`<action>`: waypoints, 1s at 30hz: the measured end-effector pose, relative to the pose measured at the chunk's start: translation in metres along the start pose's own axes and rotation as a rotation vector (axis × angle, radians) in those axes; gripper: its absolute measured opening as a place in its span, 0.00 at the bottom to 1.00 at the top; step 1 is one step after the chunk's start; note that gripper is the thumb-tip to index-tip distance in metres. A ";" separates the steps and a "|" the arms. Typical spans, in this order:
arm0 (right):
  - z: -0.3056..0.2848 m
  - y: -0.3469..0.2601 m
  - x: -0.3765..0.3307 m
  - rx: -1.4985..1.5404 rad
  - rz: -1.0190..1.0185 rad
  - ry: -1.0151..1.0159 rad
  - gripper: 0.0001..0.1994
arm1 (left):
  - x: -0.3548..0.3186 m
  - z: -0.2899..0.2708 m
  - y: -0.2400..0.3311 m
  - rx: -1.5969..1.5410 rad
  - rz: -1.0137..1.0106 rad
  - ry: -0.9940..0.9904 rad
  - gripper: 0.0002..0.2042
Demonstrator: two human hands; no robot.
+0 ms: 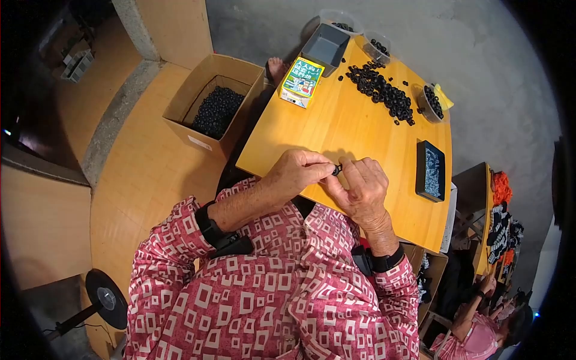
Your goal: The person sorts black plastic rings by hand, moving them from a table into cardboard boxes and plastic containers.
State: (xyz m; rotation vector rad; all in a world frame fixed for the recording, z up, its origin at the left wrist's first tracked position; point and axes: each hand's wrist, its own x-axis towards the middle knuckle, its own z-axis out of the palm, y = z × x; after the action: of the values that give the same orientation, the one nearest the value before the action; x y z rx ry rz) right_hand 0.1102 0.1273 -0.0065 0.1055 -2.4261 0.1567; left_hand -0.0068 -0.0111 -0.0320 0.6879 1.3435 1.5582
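Right between my fingertips sits a small black ring, over the near edge of the wooden table. My left hand comes from the left with thumb and forefinger closed together, pinching the ring on its left side. My right hand meets it from the right; its fingers are curled in and the tips touch the same ring, so both hands are closed on this one piece, and I cannot tell which hand carries more of it. Both wrists wear a black band, and the sleeves are pink with white squares. Beyond my fingers, well apart on the far part of the table, lies a loose heap of black rings. To the right of this heap stands a small bowl filled with the same rings, and behind the heap are two clear tubs with some rings inside. A grey tray stands just beside the tubs on the left, and nearer to me from it lies a green and yellow carton. To the right of my right hand, apart from it, rests a flat black box. Far left of my fingers, on the floor, an open cardboard box is full with black rings. At the lower right corner another person is sitting.
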 end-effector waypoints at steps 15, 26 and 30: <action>0.007 -0.004 0.006 -0.010 0.000 0.058 0.11 | 0.001 0.005 0.012 -0.097 -0.028 0.048 0.20; 0.013 -0.014 0.022 0.046 -0.059 0.030 0.12 | 0.014 0.009 0.011 -0.137 0.143 0.075 0.27; 0.021 -0.013 0.020 0.128 -0.085 0.059 0.14 | 0.014 0.017 0.010 -0.295 0.141 0.058 0.28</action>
State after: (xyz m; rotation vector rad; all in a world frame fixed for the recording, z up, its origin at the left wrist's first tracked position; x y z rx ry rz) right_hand 0.0831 0.1112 -0.0077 0.2581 -2.3476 0.2732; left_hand -0.0007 0.0088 -0.0209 0.5662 1.0938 1.8552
